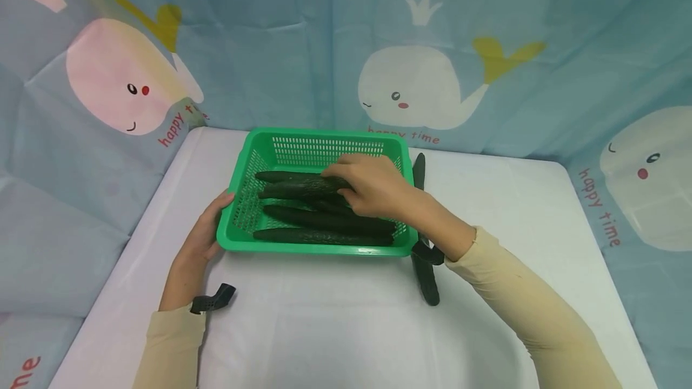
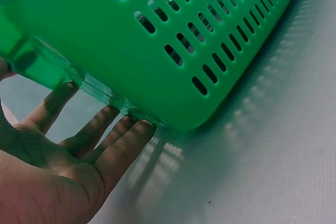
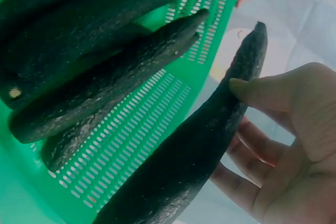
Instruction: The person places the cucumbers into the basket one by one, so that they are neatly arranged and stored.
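A green slotted basket (image 1: 303, 250) stands on the table with several dark green cucumbers (image 1: 324, 236) lying lengthwise in it. Over its right half, my right hand (image 1: 373, 188) holds a cucumber (image 3: 194, 140). In the right wrist view, the thumb lies on one side near the narrow end and the other fingers are on the far side. My left hand (image 1: 211, 227) touches the basket's left end. Its fairly straight fingers (image 2: 118, 153) rest against the outer wall below the rim in the left wrist view.
Outside the basket's right end, dark green cucumber (image 1: 429, 281) lies on the white-covered table (image 1: 335, 329), partly hidden by the right wrist. A blue curtain (image 1: 281, 77) with printed whales hangs behind and at both sides. Black wrist mounts (image 1: 213, 300) sit on both wrists.
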`<state>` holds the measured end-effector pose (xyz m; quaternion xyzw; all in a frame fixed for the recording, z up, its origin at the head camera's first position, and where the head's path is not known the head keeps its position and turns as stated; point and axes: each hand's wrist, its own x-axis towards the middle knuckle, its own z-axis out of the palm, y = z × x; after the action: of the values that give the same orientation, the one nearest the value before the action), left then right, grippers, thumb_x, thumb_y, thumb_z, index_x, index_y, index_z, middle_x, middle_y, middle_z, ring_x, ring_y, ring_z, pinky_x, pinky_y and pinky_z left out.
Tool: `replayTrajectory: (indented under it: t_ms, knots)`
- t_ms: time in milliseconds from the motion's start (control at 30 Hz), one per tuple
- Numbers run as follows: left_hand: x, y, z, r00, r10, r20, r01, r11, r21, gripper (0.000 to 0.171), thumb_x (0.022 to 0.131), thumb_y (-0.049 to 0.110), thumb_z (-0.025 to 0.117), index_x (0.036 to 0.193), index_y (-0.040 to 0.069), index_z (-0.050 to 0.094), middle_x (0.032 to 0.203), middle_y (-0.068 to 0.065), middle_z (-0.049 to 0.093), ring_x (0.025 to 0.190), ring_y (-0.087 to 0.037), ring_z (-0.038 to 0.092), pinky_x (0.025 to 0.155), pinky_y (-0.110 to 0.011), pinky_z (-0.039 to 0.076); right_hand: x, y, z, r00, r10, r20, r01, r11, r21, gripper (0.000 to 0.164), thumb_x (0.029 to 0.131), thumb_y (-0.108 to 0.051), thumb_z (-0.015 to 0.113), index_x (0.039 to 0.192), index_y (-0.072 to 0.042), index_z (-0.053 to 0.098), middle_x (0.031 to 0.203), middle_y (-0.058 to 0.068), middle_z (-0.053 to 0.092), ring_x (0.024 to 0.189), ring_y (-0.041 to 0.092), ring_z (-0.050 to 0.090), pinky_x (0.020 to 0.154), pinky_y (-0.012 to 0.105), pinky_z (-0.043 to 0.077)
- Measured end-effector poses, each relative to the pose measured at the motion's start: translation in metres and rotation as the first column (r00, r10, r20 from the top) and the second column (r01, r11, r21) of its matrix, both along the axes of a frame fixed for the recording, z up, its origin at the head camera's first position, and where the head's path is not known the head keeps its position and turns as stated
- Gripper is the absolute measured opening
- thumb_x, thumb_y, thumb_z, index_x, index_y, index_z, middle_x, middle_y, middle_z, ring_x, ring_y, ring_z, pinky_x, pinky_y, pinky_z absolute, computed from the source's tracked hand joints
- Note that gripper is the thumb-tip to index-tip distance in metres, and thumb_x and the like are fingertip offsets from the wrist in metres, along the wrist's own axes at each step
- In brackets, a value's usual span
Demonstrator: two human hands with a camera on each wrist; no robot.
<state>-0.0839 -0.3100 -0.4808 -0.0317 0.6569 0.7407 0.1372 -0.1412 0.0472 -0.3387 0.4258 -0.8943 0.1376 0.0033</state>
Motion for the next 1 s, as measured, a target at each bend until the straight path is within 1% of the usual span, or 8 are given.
replayTrajectory:
  t_ms: [167,333,400,567,733,867,933,1000]
  knots:
    - [0.000,0.000,0.000,1.000,-0.012,-0.015,0.011,1.000,-0.009,0.074,0.111,0.049,0.038,0.171,0.015,0.011,0.144,0.004,0.046,0.129,-0.010,0.056,0.101,-0.020,0.058,-0.003,-0.006,-0.002,1.000,0.011,0.000,-0.011,1.000,0.028,0.036,0.098,-0.010,0.071,0.133,-0.020,0.073,0.119,0.003,0.074,0.096,0.019,0.072,0.060,0.035,0.056]
    - [0.001,0.000,-0.001,1.000,-0.012,-0.026,0.011,1.000,-0.016,0.074,0.112,0.049,0.037,0.171,0.014,0.010,0.145,0.003,0.046,0.130,-0.008,0.057,0.102,-0.020,0.058,-0.004,-0.009,-0.008,0.999,0.006,0.049,-0.008,1.000,0.028,0.036,0.101,-0.014,0.071,0.136,-0.019,0.072,0.125,0.005,0.073,0.100,0.021,0.072,0.065,0.037,0.059]
    - [0.002,0.001,-0.001,1.000,-0.003,-0.029,0.002,1.000,-0.025,0.075,0.111,0.049,0.037,0.171,0.014,0.010,0.147,0.003,0.045,0.130,-0.007,0.057,0.102,-0.019,0.058,-0.004,-0.007,-0.011,0.998,-0.014,0.063,0.012,1.000,0.022,0.035,0.102,-0.017,0.071,0.137,-0.019,0.071,0.128,0.005,0.072,0.102,0.021,0.073,0.066,0.037,0.059]
    - [0.002,0.001,-0.002,0.999,0.013,-0.035,-0.014,0.999,-0.040,0.075,0.111,0.049,0.038,0.172,0.014,0.010,0.152,-0.001,0.043,0.130,-0.006,0.057,0.102,-0.018,0.057,-0.003,0.003,-0.015,0.994,-0.076,0.074,0.077,0.997,-0.010,0.034,0.102,-0.020,0.071,0.136,-0.018,0.071,0.132,0.004,0.071,0.098,0.020,0.074,0.063,0.035,0.058]
    - [0.003,0.002,-0.002,0.999,0.017,-0.028,-0.018,0.999,-0.047,0.077,0.111,0.051,0.038,0.172,0.014,0.009,0.162,-0.013,0.034,0.131,-0.005,0.055,0.102,-0.016,0.057,0.001,0.019,-0.015,0.991,-0.105,0.081,0.107,0.994,-0.029,0.033,0.103,-0.022,0.071,0.135,-0.016,0.071,0.130,0.007,0.071,0.093,0.020,0.073,0.061,0.033,0.056]
    - [0.003,0.001,-0.002,0.999,0.006,-0.035,-0.007,0.999,-0.040,0.076,0.112,0.050,0.037,0.172,0.013,0.009,0.158,-0.009,0.039,0.131,-0.005,0.055,0.102,-0.017,0.057,0.005,0.032,-0.012,0.984,-0.150,0.094,0.152,0.988,-0.011,0.033,0.104,-0.026,0.069,0.136,-0.018,0.071,0.132,0.005,0.070,0.094,0.020,0.073,0.060,0.032,0.054]
    - [0.003,0.000,-0.002,0.999,0.001,-0.040,-0.003,0.999,-0.039,0.076,0.112,0.050,0.037,0.172,0.013,0.009,0.152,0.000,0.043,0.131,-0.005,0.056,0.102,-0.018,0.057,0.007,0.038,-0.011,0.979,-0.175,0.107,0.177,0.984,-0.010,0.034,0.104,-0.027,0.069,0.137,-0.020,0.071,0.134,0.004,0.069,0.091,0.020,0.072,0.057,0.032,0.051]
    - [0.003,0.000,-0.002,0.999,-0.004,-0.045,0.002,0.999,-0.040,0.075,0.112,0.049,0.037,0.172,0.013,0.009,0.149,0.004,0.044,0.131,-0.005,0.056,0.102,-0.018,0.057,0.008,0.044,-0.010,0.974,-0.197,0.116,0.200,0.980,-0.013,0.034,0.104,-0.028,0.068,0.138,-0.020,0.070,0.136,0.003,0.068,0.088,0.020,0.072,0.053,0.030,0.047]
